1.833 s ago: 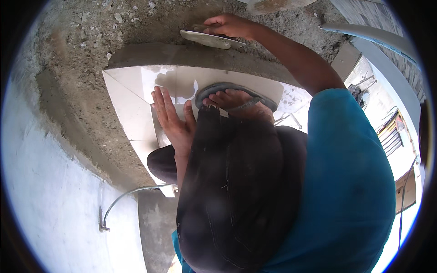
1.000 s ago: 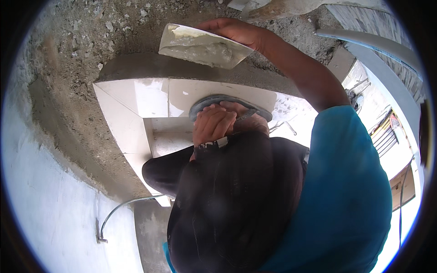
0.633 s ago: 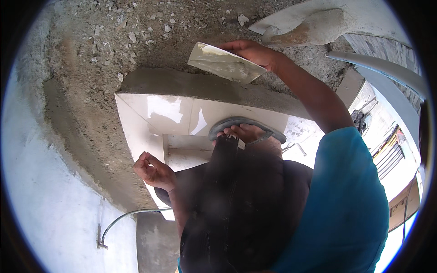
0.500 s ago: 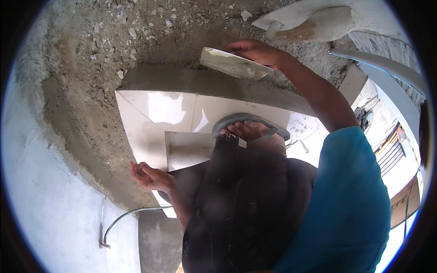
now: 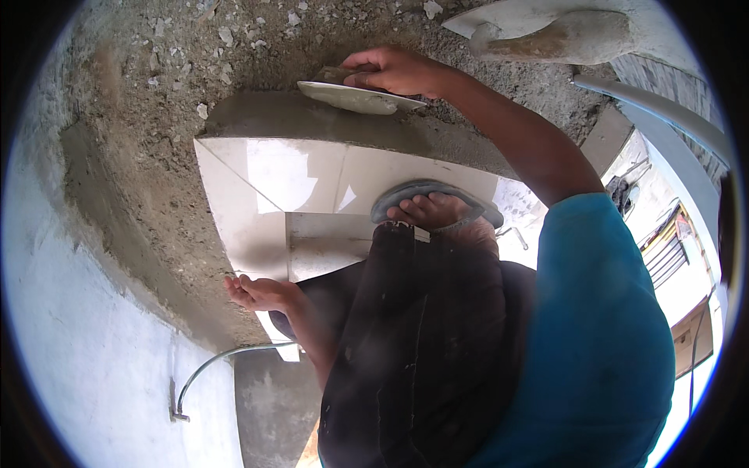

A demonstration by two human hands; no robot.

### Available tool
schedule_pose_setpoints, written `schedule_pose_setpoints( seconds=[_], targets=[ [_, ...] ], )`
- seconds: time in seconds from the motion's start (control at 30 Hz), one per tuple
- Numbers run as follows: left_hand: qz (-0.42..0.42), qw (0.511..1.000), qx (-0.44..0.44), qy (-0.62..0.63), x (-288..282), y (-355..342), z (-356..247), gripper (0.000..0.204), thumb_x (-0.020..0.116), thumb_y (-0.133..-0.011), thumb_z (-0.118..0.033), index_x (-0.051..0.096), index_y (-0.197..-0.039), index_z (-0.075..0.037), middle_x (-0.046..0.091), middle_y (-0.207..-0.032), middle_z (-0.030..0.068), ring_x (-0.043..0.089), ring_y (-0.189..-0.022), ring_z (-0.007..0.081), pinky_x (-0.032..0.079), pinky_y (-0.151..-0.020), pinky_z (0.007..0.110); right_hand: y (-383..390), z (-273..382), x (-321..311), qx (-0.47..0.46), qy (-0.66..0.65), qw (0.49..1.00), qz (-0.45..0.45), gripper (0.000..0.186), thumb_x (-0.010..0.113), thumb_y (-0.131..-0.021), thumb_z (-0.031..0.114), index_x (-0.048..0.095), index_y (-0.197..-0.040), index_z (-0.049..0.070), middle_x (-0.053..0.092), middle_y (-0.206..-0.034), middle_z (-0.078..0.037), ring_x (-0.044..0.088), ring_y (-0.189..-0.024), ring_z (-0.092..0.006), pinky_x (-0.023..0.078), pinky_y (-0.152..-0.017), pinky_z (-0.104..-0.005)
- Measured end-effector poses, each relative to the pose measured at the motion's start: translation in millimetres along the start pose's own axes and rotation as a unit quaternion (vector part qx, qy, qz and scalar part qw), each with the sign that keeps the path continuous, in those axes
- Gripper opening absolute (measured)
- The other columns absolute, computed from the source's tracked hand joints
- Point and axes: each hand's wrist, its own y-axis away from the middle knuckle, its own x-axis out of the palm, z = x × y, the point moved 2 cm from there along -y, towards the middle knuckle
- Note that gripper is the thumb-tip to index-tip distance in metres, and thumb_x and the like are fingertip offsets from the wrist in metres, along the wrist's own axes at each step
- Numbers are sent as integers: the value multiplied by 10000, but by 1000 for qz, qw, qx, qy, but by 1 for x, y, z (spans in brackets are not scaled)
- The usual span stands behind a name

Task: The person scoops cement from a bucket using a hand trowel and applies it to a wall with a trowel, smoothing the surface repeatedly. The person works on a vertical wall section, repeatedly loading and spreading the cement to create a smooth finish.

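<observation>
One small tile piece [image 5: 355,97], pale and roughly wedge-shaped, lies flat on the grey mortar bed [image 5: 257,117] just above the laid tiles, and the right hand [image 5: 394,70] closes on its far edge, fingers curled over the top and thumb against the side. The left hand [image 5: 261,294] hangs low at the lower left corner of the tiled patch, palm up and fingers loosely spread, gripping nothing; its fingertips sit just beside the edge of the white tiles [image 5: 312,175]. About four glossy white tiles can be counted in that patch (the joints between them are thin lines, and the dark trouser leg hides the lower ones, so the count is uncertain). One foot in a grey sandal [image 5: 433,207] stands on the tiles near their middle. One trowel-like tool [image 5: 558,31] caked in mortar lies at the top right on the rough ground. One thin curved pipe [image 5: 222,363] arcs across the pale wall [image 5: 94,327] at lower left. No packages, labels or signs are legible anywhere; a barred window shape shows blurred at the right rim.
</observation>
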Motion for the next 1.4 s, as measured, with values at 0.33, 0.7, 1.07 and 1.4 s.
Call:
schedule_pose_setpoints(
  seconds=[0.33,0.7,1.07,1.4],
  targets=[
    [-169,903,-347,-187,36,-12,15,366,510,-941,-274,619,-1224,-71,565,-1218,177,595,-1086,294,533,-869,421,59,96,16,-40,9,997,71,514,709,-935,366,598,-1334,60,719,-1097,-92,657,-1041,-173,498,-927,-319],
    [-100,776,-236,-576,88,-3,45,395,434,-1015,-400,595,-1185,-82,566,-1098,173,602,-974,324,545,-754,421,96,-28,-27,270,-113,953,-76,442,808,-844,348,698,-1065,-19,718,-932,-83,668,-785,-144,527,-691,-290],
    [-128,756,-258,-589,80,-14,43,447,380,-1041,-439,506,-1245,-62,527,-1122,186,572,-1008,330,525,-772,420,26,17,9,264,-26,963,-50,459,822,-814,414,744,-1023,14,701,-1010,-135,622,-986,-215,480,-850,-370],
    [-122,783,-305,-528,79,-5,-3,582,298,-1043,-525,439,-1260,-3,476,-1212,210,523,-1101,341,491,-866,448,-32,74,40,127,-12,991,-43,537,811,-812,426,708,-1124,2,702,-1057,-144,635,-1035,-254,490,-888,-397]
  ],
)
